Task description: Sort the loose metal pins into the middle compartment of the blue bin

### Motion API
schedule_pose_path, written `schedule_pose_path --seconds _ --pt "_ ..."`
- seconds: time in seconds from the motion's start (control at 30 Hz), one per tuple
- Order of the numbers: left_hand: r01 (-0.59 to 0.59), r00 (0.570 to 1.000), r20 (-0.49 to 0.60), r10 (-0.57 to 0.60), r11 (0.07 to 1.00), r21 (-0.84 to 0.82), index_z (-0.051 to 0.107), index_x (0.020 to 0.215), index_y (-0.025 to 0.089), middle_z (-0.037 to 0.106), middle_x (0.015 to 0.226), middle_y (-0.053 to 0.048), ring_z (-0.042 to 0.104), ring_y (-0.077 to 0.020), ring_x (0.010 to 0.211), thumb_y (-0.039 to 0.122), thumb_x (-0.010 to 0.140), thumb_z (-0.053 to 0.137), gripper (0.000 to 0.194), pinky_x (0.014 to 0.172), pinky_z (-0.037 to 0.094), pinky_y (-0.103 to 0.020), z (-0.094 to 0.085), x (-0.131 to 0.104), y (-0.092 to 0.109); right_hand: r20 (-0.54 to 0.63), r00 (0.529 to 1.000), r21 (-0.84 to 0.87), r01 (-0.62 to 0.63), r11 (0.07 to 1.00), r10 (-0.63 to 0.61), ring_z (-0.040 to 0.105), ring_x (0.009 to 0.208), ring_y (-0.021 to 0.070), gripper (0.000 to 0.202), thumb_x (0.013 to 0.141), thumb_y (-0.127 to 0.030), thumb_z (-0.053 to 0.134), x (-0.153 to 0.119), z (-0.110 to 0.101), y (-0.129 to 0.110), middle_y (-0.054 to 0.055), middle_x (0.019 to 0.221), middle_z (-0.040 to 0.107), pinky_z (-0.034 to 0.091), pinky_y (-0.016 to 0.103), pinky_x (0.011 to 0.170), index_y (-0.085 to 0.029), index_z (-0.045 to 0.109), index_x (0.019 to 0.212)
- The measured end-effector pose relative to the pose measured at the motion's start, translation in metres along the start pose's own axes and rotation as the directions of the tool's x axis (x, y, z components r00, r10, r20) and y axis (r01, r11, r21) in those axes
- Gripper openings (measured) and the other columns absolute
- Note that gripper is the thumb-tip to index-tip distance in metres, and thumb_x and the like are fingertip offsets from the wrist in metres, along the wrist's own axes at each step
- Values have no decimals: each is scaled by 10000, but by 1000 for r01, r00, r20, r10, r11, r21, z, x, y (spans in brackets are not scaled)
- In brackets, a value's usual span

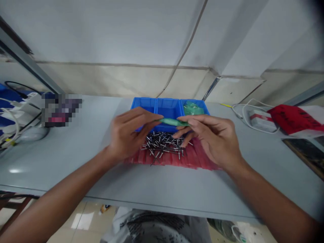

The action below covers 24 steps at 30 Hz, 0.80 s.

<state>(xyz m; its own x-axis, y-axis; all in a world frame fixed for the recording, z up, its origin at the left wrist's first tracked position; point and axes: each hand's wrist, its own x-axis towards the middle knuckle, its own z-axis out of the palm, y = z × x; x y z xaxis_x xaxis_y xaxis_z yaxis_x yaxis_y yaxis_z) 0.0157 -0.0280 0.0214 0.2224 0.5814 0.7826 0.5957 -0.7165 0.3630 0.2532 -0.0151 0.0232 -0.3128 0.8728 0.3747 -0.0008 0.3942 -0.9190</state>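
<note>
Small green bag (172, 122) — held up level between both hands, above the front of three blue bins (169, 107); contents indistinct. Left hand (128, 133): thumb and fingers pinched on one end, slightly blurred. Right hand (215, 136): thumb and index finger pinched on the other end, remaining fingers loosely spread. Pile of rivets (163, 143): on red strips (169, 158), partly covered by the right fingers. Green packet (192, 108): in the right-hand bin, lower part hidden by the hand. Bench (157, 185): bare along the front edge and left of the bins. Far right, a dark flat object (305, 153), cut off by the frame; far left, pixelated items (60, 109) — unreadable.
</note>
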Motion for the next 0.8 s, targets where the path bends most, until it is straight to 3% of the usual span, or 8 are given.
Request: schedule_pose_path --seconds 0.13,0.2,0.33,0.4,0.47,0.6,0.7,0.8 --pt "474 879 123 -460 822 -316 742 859 214 735 749 4 680 -122 651 364 897 720 156 623 588 -256 -1 3 9 60 881 -576 414 704 -469 688 751 166 603 893 -130 677 -4 -6 10 36 1064 709 620 333 650 -383 558 1427" --pt "570 821 277 -499 683 -458 729 845 190 721 703 -1 674 -124 603 366 866 754 179 570 588 -249 1 5 13 164 804 -702 502 504 -572 688 836 188 684 861 -99 696 -4 -10 14 66 1257 629 608 334 643 -423 529 1439" --pt "637 770 418 -482 552 -538 671 1181 198 705 702 11 658 -116 556 339 889 731 330 530 592 -238 7 4 19 169 752 -746 520 416 -637 701 903 207 534 868 -87 693 -4 -13 12 79 1317 610 591 318 627 -385 645 1309" --pt "582 813 369 -451 662 -473 571 1353 214 709 753 5 662 -108 593 316 952 649 421 550 592 -222 7 2 18 123 757 -725 510 463 -642 713 875 203 347 874 -98 707 -6 -9 7 64 1128 711 597 337 690 -316 727 1143" --pt "377 921 227 -315 867 -325 502 1434 242 722 912 -25 684 -111 728 244 976 602 469 643 611 -227 7 -1 13 -3 854 -640 398 657 -520 700 721 168 143 899 -154 711 -8 -4 2 14 829 733 587 331 679 -272 748 971" --pt "-106 987 127 102 994 25 557 1400 271 591 1249 -95 648 -153 1030 95 926 621 510 859 606 -304 8 -8 1 -96 995 -145 -28 989 14 613 480 130 366 944 -284 684 -12 3 -4 -70 573 630 505 260 483 -287 612 1303" --pt "-144 986 86 141 989 23 681 1215 218 590 1226 -97 653 -146 1029 53 923 596 346 821 589 -274 8 -7 0 111 984 61 -150 987 142 678 579 160 528 979 -381 627 -15 3 0 -38 660 659 510 256 480 -295 455 1471" --pt "9 998 65 -7 999 -36 735 909 169 686 861 -16 650 -84 759 133 919 664 80 676 529 -196 6 -3 5 115 993 -74 19 997 -10 648 730 152 539 918 -436 701 -17 3 9 25 904 652 536 277 584 -315 544 1420"
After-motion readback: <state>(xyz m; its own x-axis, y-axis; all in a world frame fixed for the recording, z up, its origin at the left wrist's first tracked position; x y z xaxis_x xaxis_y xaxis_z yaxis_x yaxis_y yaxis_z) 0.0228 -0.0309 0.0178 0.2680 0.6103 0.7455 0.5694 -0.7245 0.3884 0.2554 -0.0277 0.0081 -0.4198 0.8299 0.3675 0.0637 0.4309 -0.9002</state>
